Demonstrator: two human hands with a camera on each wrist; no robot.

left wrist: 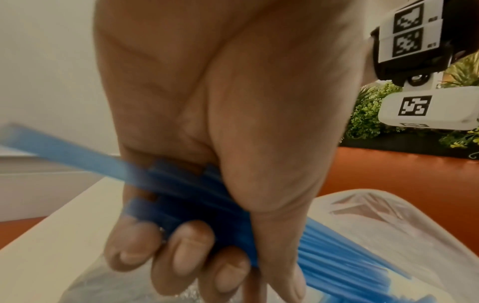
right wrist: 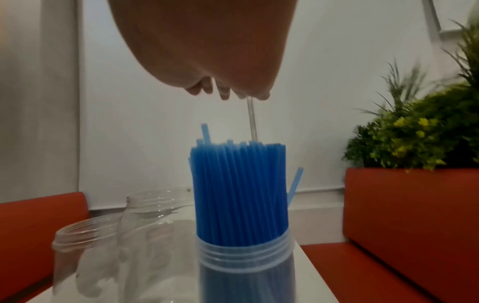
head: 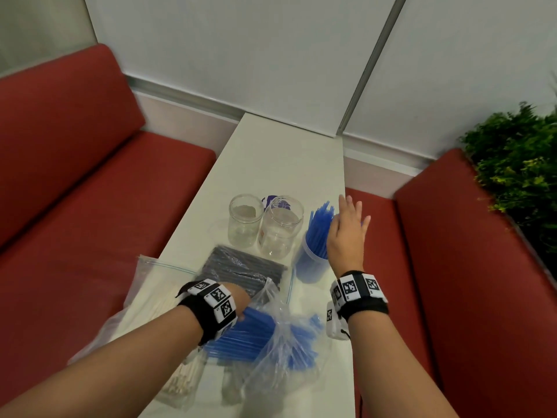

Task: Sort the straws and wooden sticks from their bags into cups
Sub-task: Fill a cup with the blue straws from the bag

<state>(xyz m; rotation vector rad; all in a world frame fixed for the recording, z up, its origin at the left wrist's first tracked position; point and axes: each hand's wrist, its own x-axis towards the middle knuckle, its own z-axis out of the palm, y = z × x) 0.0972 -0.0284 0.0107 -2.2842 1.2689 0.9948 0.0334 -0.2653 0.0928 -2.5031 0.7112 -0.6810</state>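
My left hand (head: 238,300) reaches into a clear plastic bag (head: 277,357) near the table's front and grips a bundle of blue straws (head: 256,322). The left wrist view shows the fingers (left wrist: 186,252) curled round that bundle (left wrist: 181,194). My right hand (head: 346,230) hovers with spread fingers just above a clear cup (head: 312,267) packed with upright blue straws (head: 319,227). In the right wrist view the fingertips (right wrist: 220,90) hang over the straw tops (right wrist: 238,174). A thin pale line runs between them; I cannot tell what it is. Two empty clear jars (head: 245,220) (head: 280,227) stand left of the cup.
A bag of black straws (head: 241,270) lies behind my left wrist. A bag of wooden sticks (head: 184,378) lies at the table's (head: 271,164) front left, partly under my forearm. Red benches (head: 90,221) flank the narrow white table. A green plant (head: 518,164) stands at the right.
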